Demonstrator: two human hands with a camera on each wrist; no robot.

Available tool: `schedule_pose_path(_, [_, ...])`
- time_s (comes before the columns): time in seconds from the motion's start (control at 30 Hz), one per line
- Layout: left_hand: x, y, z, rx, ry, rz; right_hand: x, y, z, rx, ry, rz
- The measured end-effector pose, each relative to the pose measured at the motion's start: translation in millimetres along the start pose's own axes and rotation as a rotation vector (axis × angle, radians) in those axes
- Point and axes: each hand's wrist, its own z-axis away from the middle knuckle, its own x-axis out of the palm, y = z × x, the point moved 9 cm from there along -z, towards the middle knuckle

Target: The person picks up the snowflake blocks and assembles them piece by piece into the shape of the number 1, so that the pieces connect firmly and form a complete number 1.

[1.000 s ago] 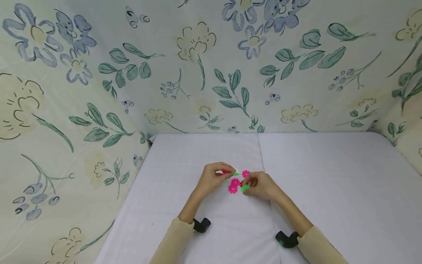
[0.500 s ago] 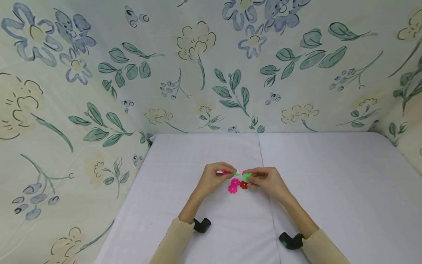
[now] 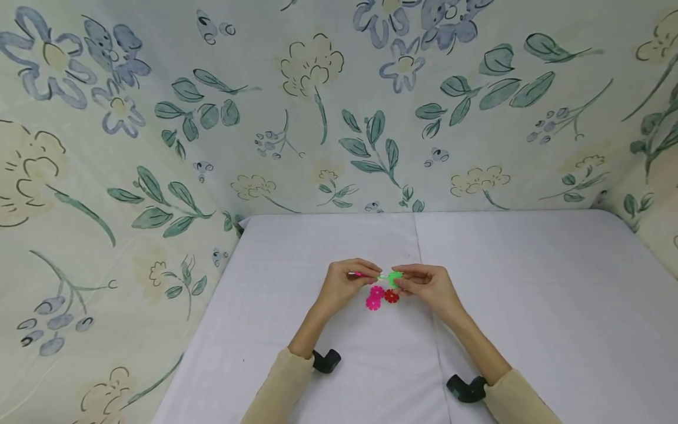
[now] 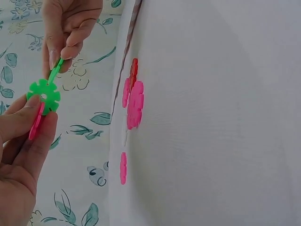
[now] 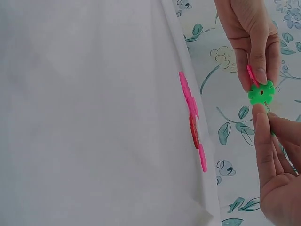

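Note:
My left hand (image 3: 342, 284) pinches a green notched interlocking disc (image 4: 43, 96) and a pink notched disc (image 4: 36, 122), which stand crosswise against each other. Between thumb and fingers, my right hand (image 3: 428, 287) holds a second green notched disc (image 3: 395, 278). In the left wrist view the second green disc's edge meets the first disc's rim; how deep it sits in the notch I cannot tell. Below the hands lie two pink discs (image 3: 373, 302) and a red disc (image 3: 391, 296) on the cloth. One more pink disc (image 4: 123, 168) lies apart, hidden in the head view.
A white cloth (image 3: 318, 235) with a seam covers the table. Floral fabric (image 3: 339, 106) hangs behind and at the sides. Black angled fittings (image 3: 326, 361) stick out at both wrists by the beige sleeves.
My right hand has lifted the green disc from beside the red disc and brought it up and inward to the left hand's discs. The left hand has barely moved.

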Motion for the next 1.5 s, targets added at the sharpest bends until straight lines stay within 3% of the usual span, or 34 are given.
schedule_pose_path(0.27, [-1.3,2.0,0.3,0.008,0.015,-0.025,2,-7,2.7,-0.034,0.033,-0.038])
schedule_pose_path(0.77, [-0.6,8.3,1.4,0.077,0.038,-0.003,3,-9,6.1,-0.058,0.081,-0.122])
schedule_pose_path(0.97, [0.4,14.3,0.0,0.107,0.054,-0.04,2,-12,8.6,-0.087,0.122,-0.132])
schedule_pose_path(1.5, [-2.4,18.5,-2.1,0.102,0.101,-0.03,3,-20,9.1,-0.162,0.182,-0.182])
